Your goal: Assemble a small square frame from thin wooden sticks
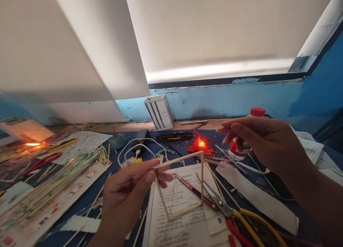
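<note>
My left hand (131,189) pinches one corner of a four-sided frame of thin wooden sticks (202,179), held up over a printed sheet (171,211). My right hand (257,141) is raised to the right of the frame, apart from it, thumb and fingers pressed together. Whatever lies between those fingertips, if anything, is too small to make out. Behind the frame, a small flame (202,143) burns in a red candle (193,148) with melted wax around it. Scissors with yellow handles (235,215) and a dark red pen-like tool (193,189) lie on the sheet below.
A red-capped bottle (237,150) stands behind my right hand. Bundled wooden sticks (66,182) lie at left, near red-handled scissors (43,163). A black power bank with a white cable (140,136) and an upright box (160,113) sit farther back. Another flame (33,144) glows far left.
</note>
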Motion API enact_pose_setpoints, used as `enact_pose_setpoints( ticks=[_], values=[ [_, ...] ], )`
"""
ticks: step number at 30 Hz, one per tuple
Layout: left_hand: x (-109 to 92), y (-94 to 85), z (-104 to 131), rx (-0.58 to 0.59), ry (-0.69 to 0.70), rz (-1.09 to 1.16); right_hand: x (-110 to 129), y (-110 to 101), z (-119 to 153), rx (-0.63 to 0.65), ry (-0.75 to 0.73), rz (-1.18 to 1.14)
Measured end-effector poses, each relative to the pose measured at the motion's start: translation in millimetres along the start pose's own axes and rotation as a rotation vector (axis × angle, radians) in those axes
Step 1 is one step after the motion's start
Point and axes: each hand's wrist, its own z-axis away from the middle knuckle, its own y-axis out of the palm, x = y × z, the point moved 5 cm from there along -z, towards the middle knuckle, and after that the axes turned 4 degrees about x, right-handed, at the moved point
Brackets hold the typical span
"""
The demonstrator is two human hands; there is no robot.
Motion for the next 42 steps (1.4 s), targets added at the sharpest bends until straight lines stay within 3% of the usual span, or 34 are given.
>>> enact_pose_setpoints(
  ticks=[8,16,20,26,33,42],
  values=[
    [9,-4.9,-13,-0.077,-0.127,0.061,-24,10,5,0.045,0.153,-0.001],
    [32,-30.3,-35,-0.093,-0.273,-0.076,-48,28,6,0.220,0.198,0.067],
    [40,-33.1,-40,-0.054,-0.316,-0.150,-56,41,13,0.279,0.208,0.142],
    [49,-40.9,-43,-0.001,-0.340,-0.285,-65,69,31,0.539,0.223,0.172],
    [72,-55.0,-49,0.127,-0.470,-0.514,-65,91,54,0.630,0.168,0.367],
    [86,-51.1,-46,0.302,-0.497,-0.759,-46,97,60,0.725,0.166,0.296]
  ],
)
